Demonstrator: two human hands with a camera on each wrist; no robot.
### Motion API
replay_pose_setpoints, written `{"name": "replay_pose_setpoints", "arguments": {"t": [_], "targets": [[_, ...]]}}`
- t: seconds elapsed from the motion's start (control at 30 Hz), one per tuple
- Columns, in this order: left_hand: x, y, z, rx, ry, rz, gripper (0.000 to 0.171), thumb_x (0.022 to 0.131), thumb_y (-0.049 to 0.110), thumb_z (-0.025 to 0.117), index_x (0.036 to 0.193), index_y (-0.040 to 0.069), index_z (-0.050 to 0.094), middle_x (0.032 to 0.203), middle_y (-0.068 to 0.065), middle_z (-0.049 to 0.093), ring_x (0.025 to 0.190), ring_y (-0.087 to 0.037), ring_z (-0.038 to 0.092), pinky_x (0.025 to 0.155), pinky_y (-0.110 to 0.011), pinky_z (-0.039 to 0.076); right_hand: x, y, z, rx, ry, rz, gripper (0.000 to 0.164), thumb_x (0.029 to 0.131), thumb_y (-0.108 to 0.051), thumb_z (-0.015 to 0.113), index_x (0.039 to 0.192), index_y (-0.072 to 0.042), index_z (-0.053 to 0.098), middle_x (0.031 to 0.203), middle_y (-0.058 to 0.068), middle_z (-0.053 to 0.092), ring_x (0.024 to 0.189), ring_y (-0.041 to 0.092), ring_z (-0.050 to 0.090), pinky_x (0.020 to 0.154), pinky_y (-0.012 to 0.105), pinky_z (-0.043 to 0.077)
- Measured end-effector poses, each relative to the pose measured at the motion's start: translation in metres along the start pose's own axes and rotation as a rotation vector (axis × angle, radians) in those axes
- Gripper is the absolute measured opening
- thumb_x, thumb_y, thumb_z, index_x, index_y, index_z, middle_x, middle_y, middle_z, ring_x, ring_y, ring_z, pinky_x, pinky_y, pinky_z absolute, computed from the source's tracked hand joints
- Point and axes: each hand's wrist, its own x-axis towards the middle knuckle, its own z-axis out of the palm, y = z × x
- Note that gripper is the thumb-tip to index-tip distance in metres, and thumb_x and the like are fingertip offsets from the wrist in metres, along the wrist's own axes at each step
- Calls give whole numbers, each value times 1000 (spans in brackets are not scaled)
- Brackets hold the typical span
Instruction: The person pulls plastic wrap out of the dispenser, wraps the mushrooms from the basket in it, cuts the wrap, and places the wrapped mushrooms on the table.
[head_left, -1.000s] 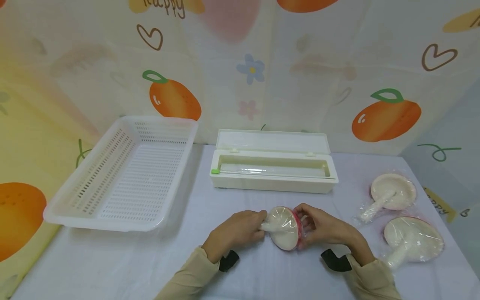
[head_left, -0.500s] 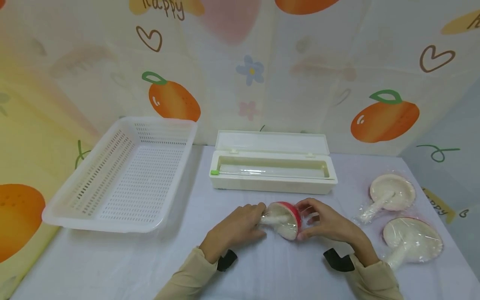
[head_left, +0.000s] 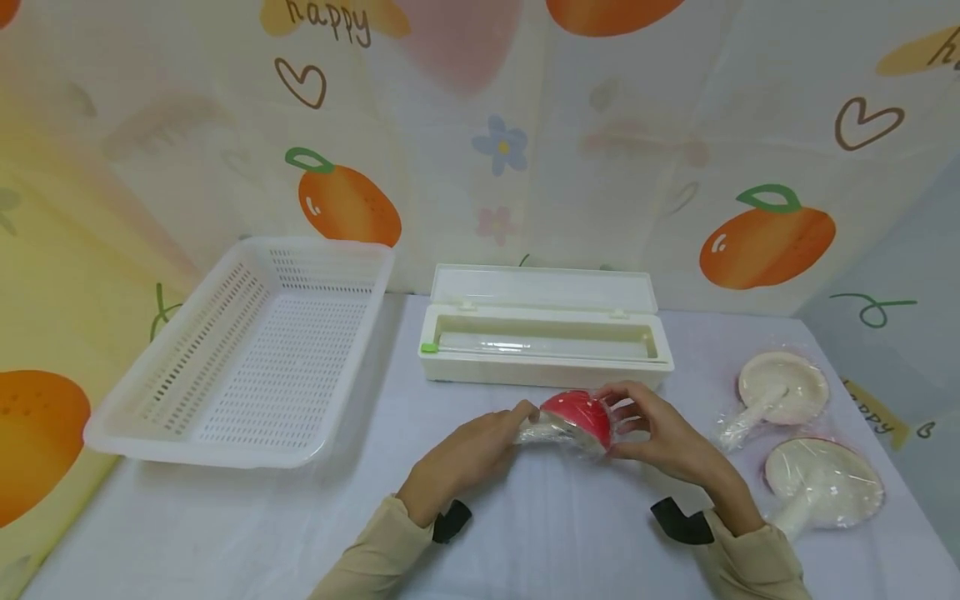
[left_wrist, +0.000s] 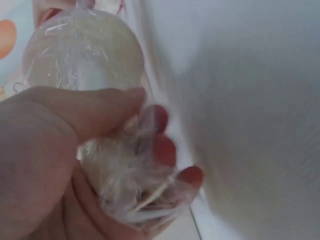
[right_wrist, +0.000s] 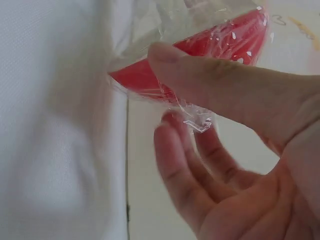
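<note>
A mushroom (head_left: 576, 412) with a red cap and a pale stem, wrapped in clear cling film, is held between both hands above the table. My left hand (head_left: 468, 450) grips the wrapped stem; in the left wrist view the thumb (left_wrist: 95, 107) lies across it, with fingers curled behind and bunched film at the stem's end. My right hand (head_left: 663, 429) holds the cap side. In the right wrist view, its thumb (right_wrist: 200, 75) presses on the white-spotted red cap (right_wrist: 225, 40), and the curled fingers (right_wrist: 175, 160) reach beneath a tuft of film.
Behind the hands stands a white cling film dispenser (head_left: 547, 372) with its lid up and a roll inside. A white perforated basket (head_left: 202, 457) occupies the left. Two film-wrapped mushrooms, one farther back (head_left: 783, 387) and one nearer (head_left: 825, 483), lie at the right on the white-covered table (head_left: 555, 542).
The mushroom has turned so its red cap faces up more and its pale underside is largely hidden. Both hands have shifted slightly away from the body with it.
</note>
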Motion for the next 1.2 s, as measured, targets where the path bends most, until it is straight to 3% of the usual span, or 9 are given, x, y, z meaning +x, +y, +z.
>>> {"name": "replay_pose_setpoints", "arguments": {"t": [0.2,0.33,0.43,0.57,0.77,0.97,1.2], "targets": [[0,3,0,-127,-99,-73,37,99,14,47,135,10,41,119,-8,56,111,-21,50,98,-36,45,-1,0,-3,62,-45,50,74,77,-6,83,138,-2,41,129,19,51,109,29,58,89,21,54],[-1,2,-1,-136,-159,-35,40,99,7,39,138,9,39,125,-9,53,115,-24,46,104,-38,41,-3,3,-7,92,-95,60,76,81,-13,81,144,-2,40,132,19,50,113,32,57,90,21,53],[-1,-1,-4,-123,-167,-9,39,99,3,46,137,11,44,121,-8,60,108,-23,51,98,-36,45,-4,4,-10,72,-107,64,68,83,-17,80,140,-2,46,131,19,54,111,31,60,90,22,54],[0,-5,-7,-128,-143,-38,37,93,4,62,129,12,55,113,-6,66,98,-19,54,88,-31,48,-4,4,-12,89,-126,109,66,78,-17,83,132,0,49,125,19,56,108,29,61,87,24,55],[-3,-7,-14,-134,-158,-116,29,87,14,75,113,12,62,90,-1,54,88,-15,48,78,-27,43,-5,6,-11,126,-170,140,71,72,-12,87,125,2,43,118,17,52,106,20,56,86,26,54],[-5,-11,-23,-251,-247,-114,25,85,2,71,109,8,64,76,0,53,77,-11,48,72,-23,42,-8,4,-14,108,-217,121,68,72,-12,87,121,3,43,113,15,52,102,17,55,85,25,54],[-8,-11,-25,-253,-283,-115,25,85,-3,65,106,10,67,86,-1,59,83,-13,52,77,-25,45,-9,4,-15,130,-288,114,59,74,-10,85,115,2,44,111,14,54,101,13,56,85,25,55]]}}
